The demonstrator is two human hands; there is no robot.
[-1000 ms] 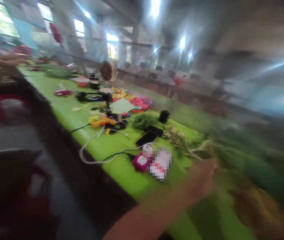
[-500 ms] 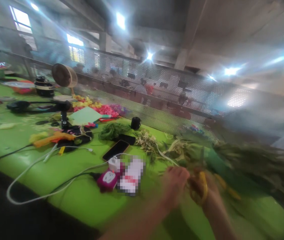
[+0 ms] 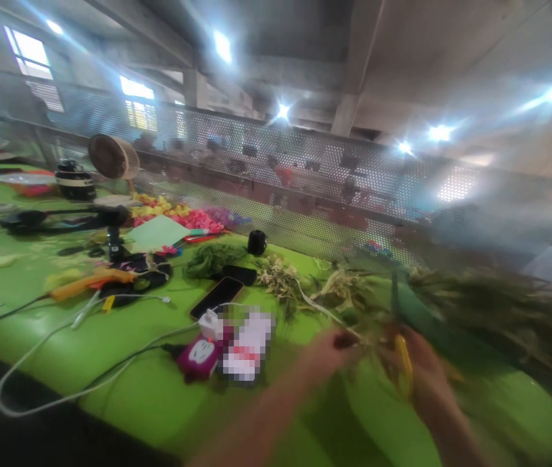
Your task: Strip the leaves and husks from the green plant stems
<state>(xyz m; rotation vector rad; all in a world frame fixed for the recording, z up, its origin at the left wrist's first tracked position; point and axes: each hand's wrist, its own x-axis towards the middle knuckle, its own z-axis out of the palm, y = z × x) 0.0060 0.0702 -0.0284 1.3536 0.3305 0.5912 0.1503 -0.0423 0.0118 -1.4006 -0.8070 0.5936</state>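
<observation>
The right hand (image 3: 424,376) grips yellow scissors (image 3: 403,363) – blades pointing far, I think, it's blurry – while the left hand (image 3: 327,353), just left, pinches the green stems (image 3: 475,311) running off right.

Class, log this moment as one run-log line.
left hand: at plant stems | right hand: grips yellow-handled scissors | surface: green table | view: blurred

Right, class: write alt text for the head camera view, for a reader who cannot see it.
A person's left hand and right hand, blurred by motion, work at green plant stems on a bright green table; the right hand holds yellow-handled scissors. To the left lie a black phone, a pink plug adapter, white cable and an orange glue gun.
</observation>
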